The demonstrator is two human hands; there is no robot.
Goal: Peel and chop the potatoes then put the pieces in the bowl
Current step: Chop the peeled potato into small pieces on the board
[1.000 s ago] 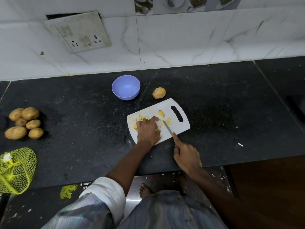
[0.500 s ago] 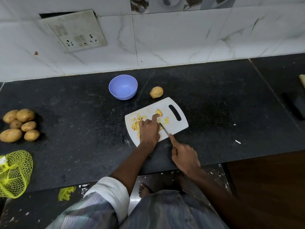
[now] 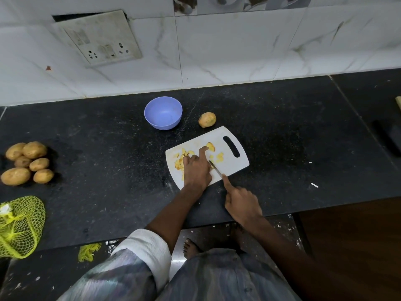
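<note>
Potato pieces (image 3: 181, 159) lie on the white cutting board (image 3: 236, 165); left hand (image 3: 196, 170) presses one piece, right hand (image 3: 242, 202) grips the knife (image 3: 215, 168). Chopping continues; pieces must next go to the blue bowl (image 3: 163, 112) behind the board.

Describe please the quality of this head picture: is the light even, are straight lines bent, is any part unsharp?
Head view: the light is dim, brightest on the wall tiles, while the black counter stays dark; the wide lens bends the counter's back edge and tilts the socket plate; the chopping board and blue bowl are fairly sharp, the clothing at the bottom soft.
</note>
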